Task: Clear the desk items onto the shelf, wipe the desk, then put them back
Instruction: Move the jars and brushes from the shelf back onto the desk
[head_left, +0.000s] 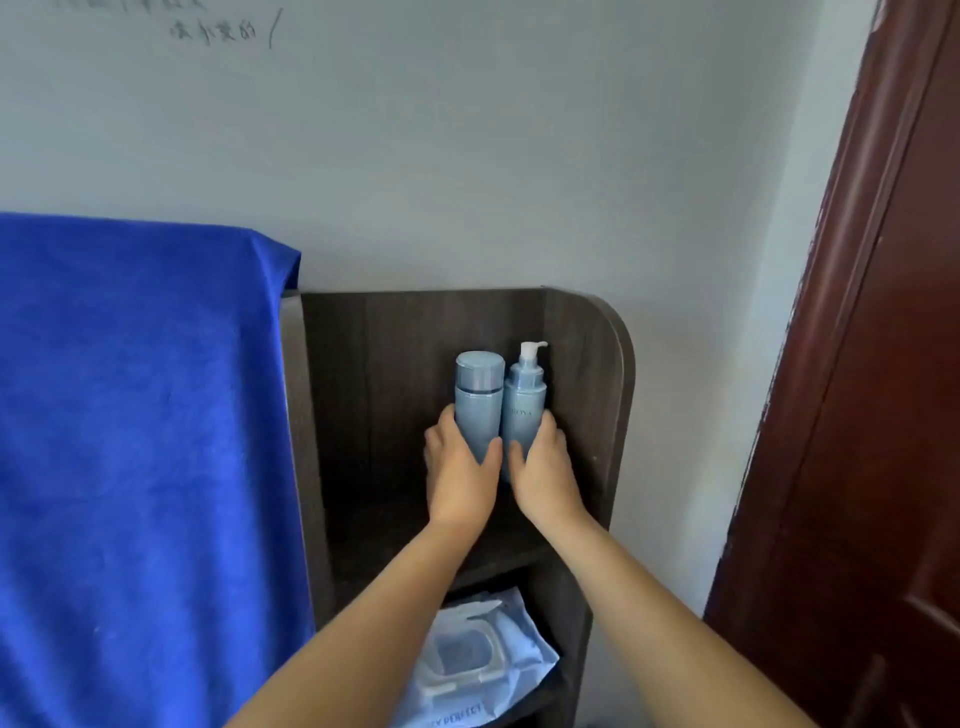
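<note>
Two pale blue bottles stand upright side by side at the back right of a dark wooden shelf (395, 353). The capped bottle (478, 400) is on the left, and my left hand (460, 478) is wrapped around its lower half. To its right is the pump bottle (524, 405), topped by a white pump, with my right hand (543, 478) closed around its lower part. Both bottle bases are hidden behind my hands. The bottles touch each other.
A pack of wet wipes (472, 660) lies on the lower shelf level. A blue cloth (140, 415) drapes over something to the left of the shelf. A dark red door (883, 415) stands at the right, and a pale wall (467, 156) is behind.
</note>
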